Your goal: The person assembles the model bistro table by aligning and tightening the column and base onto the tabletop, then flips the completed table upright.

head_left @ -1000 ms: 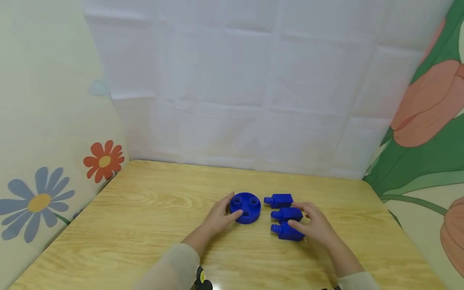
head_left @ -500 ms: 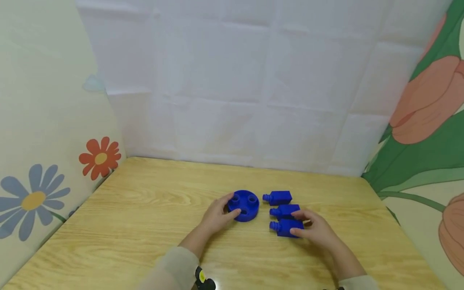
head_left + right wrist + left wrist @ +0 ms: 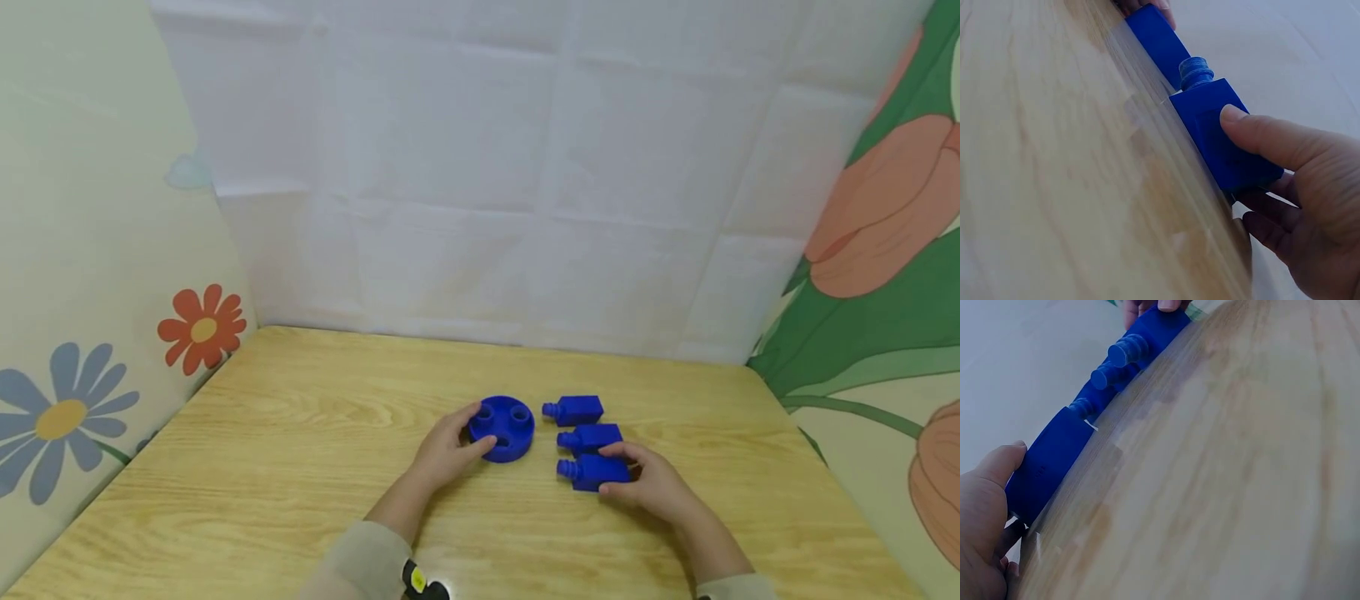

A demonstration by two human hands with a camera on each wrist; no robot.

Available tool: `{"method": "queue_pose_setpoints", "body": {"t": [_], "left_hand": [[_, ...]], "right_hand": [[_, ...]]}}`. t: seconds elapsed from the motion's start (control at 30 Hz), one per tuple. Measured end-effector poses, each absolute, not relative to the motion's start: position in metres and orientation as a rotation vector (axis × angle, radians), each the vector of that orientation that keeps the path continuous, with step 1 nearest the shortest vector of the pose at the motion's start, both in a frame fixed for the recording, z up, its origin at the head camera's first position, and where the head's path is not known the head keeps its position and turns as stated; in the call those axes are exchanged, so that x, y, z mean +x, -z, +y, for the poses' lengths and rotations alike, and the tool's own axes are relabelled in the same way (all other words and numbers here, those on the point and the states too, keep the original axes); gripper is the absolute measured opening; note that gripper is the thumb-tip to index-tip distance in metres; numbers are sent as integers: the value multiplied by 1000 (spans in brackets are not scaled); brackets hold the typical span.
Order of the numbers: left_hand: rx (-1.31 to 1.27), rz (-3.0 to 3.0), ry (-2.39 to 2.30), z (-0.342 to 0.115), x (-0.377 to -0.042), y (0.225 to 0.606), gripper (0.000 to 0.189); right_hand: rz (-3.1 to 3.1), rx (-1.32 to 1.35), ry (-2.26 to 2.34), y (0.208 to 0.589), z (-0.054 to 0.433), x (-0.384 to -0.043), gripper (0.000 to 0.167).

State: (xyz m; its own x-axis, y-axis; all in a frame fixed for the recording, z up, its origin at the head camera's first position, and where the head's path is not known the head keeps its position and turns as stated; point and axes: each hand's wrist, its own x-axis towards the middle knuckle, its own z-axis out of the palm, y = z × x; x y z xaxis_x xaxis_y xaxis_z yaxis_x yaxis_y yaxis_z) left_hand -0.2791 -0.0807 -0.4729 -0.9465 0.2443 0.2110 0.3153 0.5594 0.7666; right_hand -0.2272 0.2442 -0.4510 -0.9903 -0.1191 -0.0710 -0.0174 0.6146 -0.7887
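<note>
A round blue base (image 3: pixel 501 450) with three raised round sockets lies on the table. My left hand (image 3: pixel 444 450) holds it from the left, thumb over the near rim and fingers around the far side; the thumb shows against its wall in the left wrist view. To its right, three blue square-bodied bottles lie on their sides, threaded necks pointing left: a far bottle (image 3: pixel 579 409), a middle bottle (image 3: pixel 592 437) and a near bottle (image 3: pixel 588 472). My right hand (image 3: pixel 654 482) grips the near bottle by its right end, thumb on the near side, as the right wrist view shows.
The wooden table (image 3: pixel 315 417) ends at a white cloth (image 3: pixel 480 167) hung behind it. Flower-printed panels stand on both sides, a left panel (image 3: pixel 97 208) and a right panel (image 3: pixel 892 333). A black and yellow item (image 3: pixel 420 577) is by the left sleeve.
My right thumb has slid off the near bottle's top to its near side, and the fingers have shifted from the middle bottle onto the near one. The left hand keeps its hold.
</note>
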Motion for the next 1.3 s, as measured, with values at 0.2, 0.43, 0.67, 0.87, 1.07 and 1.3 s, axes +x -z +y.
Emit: {"method": "queue_pose_setpoints", "body": {"t": [0.2, 0.43, 0.67, 0.87, 1.07, 1.3], "left_hand": [[-460, -2722, 1331, -82, -278, 472, 63], [-457, -2720, 1317, -82, -274, 471, 63], [-454, -2712, 1343, -82, -271, 472, 63], [-448, -2703, 1359, -82, -270, 475, 64], [-455, -2681, 1368, -81, -271, 475, 63], [-452, -2698, 1391, -82, -269, 473, 62]], "right_hand": [[2737, -144, 1274, 453, 245, -229, 51], [2659, -113, 1363, 449, 239, -230, 45], [2604, -197, 1591, 439, 225, -237, 44], [2638, -215, 1624, 425, 207, -249, 46], [2657, -194, 1717, 414, 188, -264, 50], [2667, -168, 1811, 412, 172, -280, 54]]}}
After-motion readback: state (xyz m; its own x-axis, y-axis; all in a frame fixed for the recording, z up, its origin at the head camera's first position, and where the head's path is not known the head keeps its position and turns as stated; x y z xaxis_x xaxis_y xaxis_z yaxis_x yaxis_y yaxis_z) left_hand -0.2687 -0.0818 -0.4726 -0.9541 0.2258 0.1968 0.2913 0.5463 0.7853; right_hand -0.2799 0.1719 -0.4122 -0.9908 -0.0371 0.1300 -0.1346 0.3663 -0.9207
